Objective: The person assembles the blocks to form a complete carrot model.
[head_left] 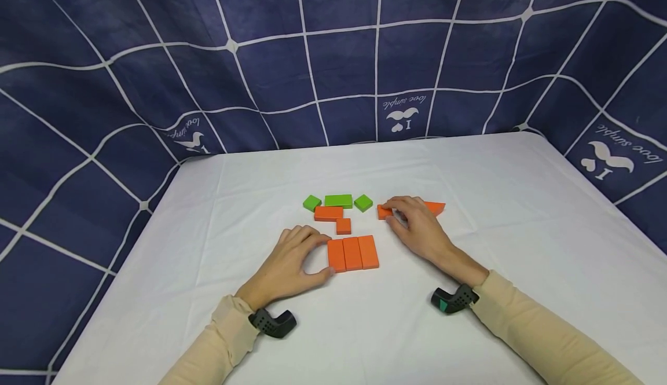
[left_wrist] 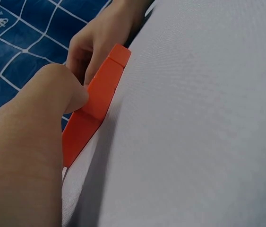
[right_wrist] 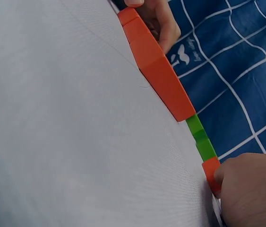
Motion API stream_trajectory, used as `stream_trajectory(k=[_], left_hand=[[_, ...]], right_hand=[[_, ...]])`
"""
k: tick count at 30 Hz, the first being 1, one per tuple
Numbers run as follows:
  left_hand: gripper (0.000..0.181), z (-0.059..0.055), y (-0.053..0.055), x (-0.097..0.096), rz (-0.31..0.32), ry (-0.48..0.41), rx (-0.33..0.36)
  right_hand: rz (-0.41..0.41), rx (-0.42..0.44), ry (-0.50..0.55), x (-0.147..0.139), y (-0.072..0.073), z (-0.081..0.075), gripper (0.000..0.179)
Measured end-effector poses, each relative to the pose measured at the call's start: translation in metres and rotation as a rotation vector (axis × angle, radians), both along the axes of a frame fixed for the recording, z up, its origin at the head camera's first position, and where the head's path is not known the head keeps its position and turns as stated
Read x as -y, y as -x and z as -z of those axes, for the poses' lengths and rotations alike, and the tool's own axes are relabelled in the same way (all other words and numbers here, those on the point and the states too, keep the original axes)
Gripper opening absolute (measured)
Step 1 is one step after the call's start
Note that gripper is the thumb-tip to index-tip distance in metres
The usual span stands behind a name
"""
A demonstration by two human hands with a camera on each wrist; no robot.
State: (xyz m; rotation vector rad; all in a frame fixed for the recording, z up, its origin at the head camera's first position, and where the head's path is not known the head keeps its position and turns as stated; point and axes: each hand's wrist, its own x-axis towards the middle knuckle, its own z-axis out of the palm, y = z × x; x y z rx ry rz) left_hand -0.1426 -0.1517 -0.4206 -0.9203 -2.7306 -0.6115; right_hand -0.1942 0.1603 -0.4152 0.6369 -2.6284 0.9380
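Tablecloth (head_left: 365,333) white; navy curtain (head_left: 344,55) behind; left hand (head_left: 292,264) and right hand (head_left: 421,230) pinch orange blocks (head_left: 352,254).

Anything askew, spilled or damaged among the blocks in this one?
Nothing looks spilled or damaged. The left small green block and right small green block sit cornerwise beside the long green block, so they look askew against its straighter edges; that may be deliberate.

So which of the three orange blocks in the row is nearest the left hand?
The left-end block. The left hand has its thumb and a finger at this one; the other two lie farther right.
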Motion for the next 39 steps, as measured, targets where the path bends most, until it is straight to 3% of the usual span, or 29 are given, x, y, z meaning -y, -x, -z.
stream_trajectory(k=[7,13,39], left_hand=[[0.054,0.0,0.0,0.0,0.004,0.001,-0.01],[0.055,0.0,0.0,0.0,-0.005,0.008,0.006],[0.054,-0.003,0.0,-0.001,-0.009,0.014,0.018]], right_hand=[[-0.004,-0.036,0.059,0.0,0.0,0.001,0.026],[-0.056,-0.08,0.123,0.001,0.0,0.003,0.024],[-0.44,-0.059,0.153,0.014,-0.019,0.002,0.026]])
